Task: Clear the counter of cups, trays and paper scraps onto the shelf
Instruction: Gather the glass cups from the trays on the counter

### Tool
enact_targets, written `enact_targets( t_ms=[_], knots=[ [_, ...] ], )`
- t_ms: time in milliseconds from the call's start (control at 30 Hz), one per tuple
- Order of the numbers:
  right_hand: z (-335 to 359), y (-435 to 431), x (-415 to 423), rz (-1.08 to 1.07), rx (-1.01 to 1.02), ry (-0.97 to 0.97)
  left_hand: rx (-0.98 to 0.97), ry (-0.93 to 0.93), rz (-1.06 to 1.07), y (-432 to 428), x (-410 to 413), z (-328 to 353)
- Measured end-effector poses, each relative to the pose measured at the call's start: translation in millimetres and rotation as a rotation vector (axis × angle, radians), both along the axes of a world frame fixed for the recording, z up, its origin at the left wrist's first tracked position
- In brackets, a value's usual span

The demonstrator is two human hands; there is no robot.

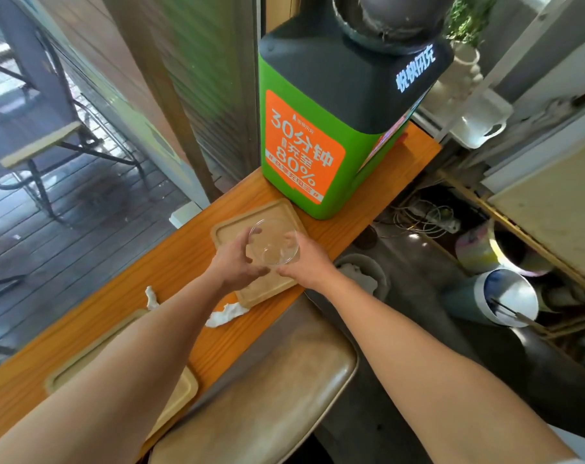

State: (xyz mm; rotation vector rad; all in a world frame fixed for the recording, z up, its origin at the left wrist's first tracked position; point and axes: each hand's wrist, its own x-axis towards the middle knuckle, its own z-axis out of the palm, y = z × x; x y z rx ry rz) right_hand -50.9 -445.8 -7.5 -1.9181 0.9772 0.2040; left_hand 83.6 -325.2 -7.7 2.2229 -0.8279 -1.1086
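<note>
A clear glass cup [273, 242] is held just above a pale wooden tray [267, 212] on the orange wooden counter [190, 249]. My left hand [236, 262] grips the cup's left side and my right hand [306, 261] grips its right side. A second wooden tray [83, 360] lies nearer to me on the counter, partly hidden under my left forearm. Two crumpled white paper scraps lie between the trays: one [151, 298] left of my forearm, the other [225, 314] right of it.
A tall green and black charging kiosk [331, 128] stands on the counter just beyond the far tray. A tan stool seat [267, 390] sits below the counter's near edge. At the right are a white mug [482, 123], cylindrical bins [505, 296] and floor cables. A window runs along the left.
</note>
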Motion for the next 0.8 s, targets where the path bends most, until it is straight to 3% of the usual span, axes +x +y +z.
enact_targets(
  t_ms=[300,500,700,800],
  knots=[
    [57.2,34.4,29.0,0.088,0.022,-0.06,-0.13,-0.053,0.064,49.6,16.3,64.5],
    [105.7,94.4,84.1,0.209,0.048,-0.236,-0.213,-0.156,0.284,125.6,43.2,115.2],
    [125.2,168.6,133.6,0.415,0.042,-0.27,-0.275,-0.234,0.439,222.7,61.2,143.3],
    [129.8,208.0,153.5,0.499,0.14,-0.302,-0.291,-0.261,0.54,275.0,64.4,144.6]
  ],
)
